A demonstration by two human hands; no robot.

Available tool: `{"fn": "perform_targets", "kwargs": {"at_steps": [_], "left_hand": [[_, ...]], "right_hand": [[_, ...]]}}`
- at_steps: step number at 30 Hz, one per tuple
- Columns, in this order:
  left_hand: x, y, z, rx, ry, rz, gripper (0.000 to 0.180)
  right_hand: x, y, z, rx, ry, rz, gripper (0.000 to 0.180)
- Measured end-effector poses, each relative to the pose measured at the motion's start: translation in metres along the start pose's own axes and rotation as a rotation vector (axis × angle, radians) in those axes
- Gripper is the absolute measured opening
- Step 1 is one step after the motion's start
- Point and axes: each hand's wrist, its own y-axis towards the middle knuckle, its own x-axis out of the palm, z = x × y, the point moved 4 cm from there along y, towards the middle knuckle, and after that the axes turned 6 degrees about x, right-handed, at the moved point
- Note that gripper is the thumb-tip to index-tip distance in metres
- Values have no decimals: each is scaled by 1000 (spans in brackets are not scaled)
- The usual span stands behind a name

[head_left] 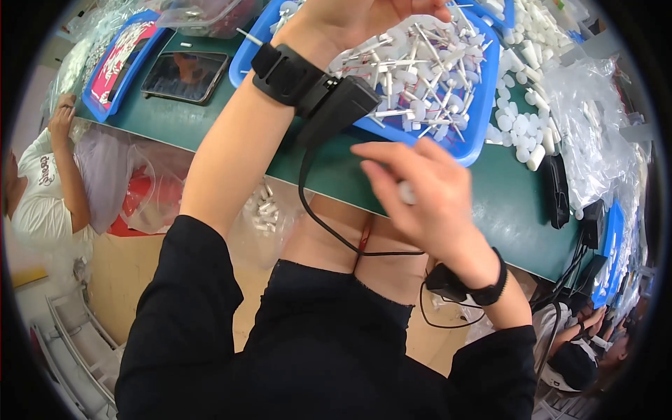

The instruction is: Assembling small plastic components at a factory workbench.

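Black clothing (336, 371), white piece (406, 192) inside curled right grip (432, 196), left grip (357, 22), closure unclear

Left forearm (241, 150) stretched forward; left hand (381, 19) cut off at top edge. Right hand (430, 192) nearer body, fingers (392, 155) half-bent.

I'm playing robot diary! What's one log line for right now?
left hand: above blue tray, partly cut off | right hand: holding white piece near table edge | blue tray: piled with white parts
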Motion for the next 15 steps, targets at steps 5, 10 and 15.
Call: {"fn": "perform_targets", "kwargs": {"at_steps": [5,10,15], "left_hand": [[-5,12,-15,-85,10,-308,40],[1,13,-29,-178,41,-364,34],[3,12,-30,-161,461,-343,28]], "right_hand": [[-65,19,11,401,255,44,9],[-91,47,81,385,548,186,27],[-102,37,109,315,594,324,15]]}}
